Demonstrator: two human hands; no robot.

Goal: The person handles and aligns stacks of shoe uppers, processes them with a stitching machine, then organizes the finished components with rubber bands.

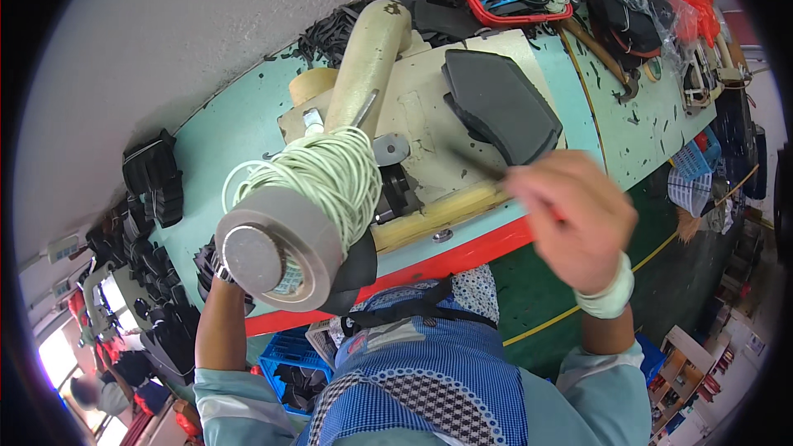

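Observation:
My right hand (574, 211) is lifted over the front edge of the machine bed, its fingers closed on a thin dark strip (475, 161). Motion smears both. Beside it, a small stack of dark grey foam pieces (504, 103) rests on the cream machine bed (413, 128). My left forearm (221, 326) reaches up to the machine's grey round head (285, 248), which hides that hand and anything in it. A thick coil of pale green cord (322, 177) hangs around the machine's end. Dark sheet material (357, 272) shows just right of the head.
A cream machine arm (368, 66) rises above the bed. Farther back stand a red basket (516, 21) of tools and scraps and a hammer (607, 58). Stacked black pieces (154, 177) lie at left. A blue crate (296, 367) sits below the table edge.

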